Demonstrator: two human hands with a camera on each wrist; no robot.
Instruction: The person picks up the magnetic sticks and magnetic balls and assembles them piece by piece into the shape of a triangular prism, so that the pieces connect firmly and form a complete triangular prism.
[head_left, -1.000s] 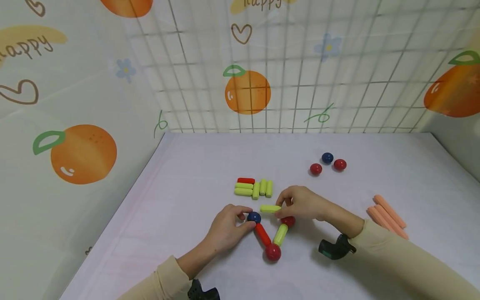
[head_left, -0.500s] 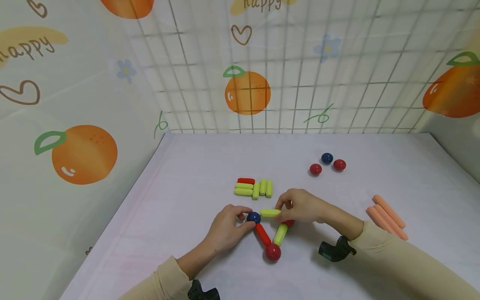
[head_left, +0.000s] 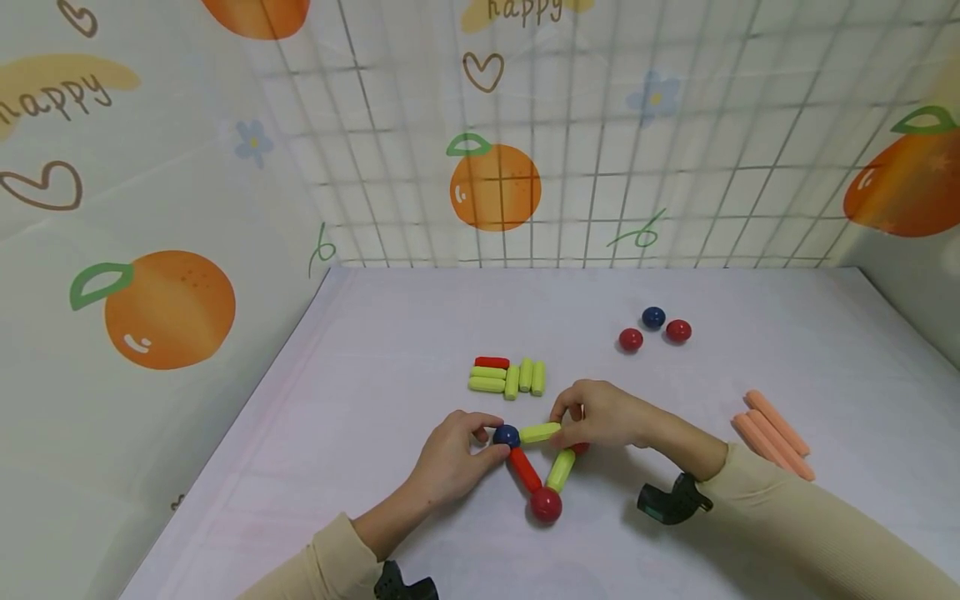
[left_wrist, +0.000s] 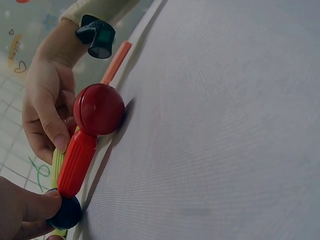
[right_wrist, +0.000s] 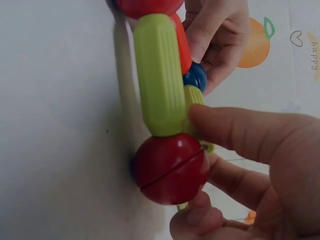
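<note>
A small frame of sticks and balls lies on the white table [head_left: 375, 375]. My left hand [head_left: 453, 454] pinches the blue ball [head_left: 507, 436] at its left corner; the same ball [left_wrist: 64, 212] shows under my thumb in the left wrist view. A red stick [head_left: 525, 469] runs from it to a red ball [head_left: 546, 504]. A green stick [head_left: 560, 469] rises from there to another red ball [right_wrist: 170, 167], mostly hidden under my right hand [head_left: 600, 414]. That hand pinches a second green stick [head_left: 540, 432], whose left end touches the blue ball.
A cluster of green sticks with one red stick [head_left: 506, 375] lies just behind the hands. Two red balls and a blue ball [head_left: 653, 327] sit at the back right. Orange sticks [head_left: 772, 432] lie to the right. Patterned walls close the table's left, back and right.
My right hand has lowered the green stick and brought its left end against the blue ball. My left hand has stayed on that ball.
</note>
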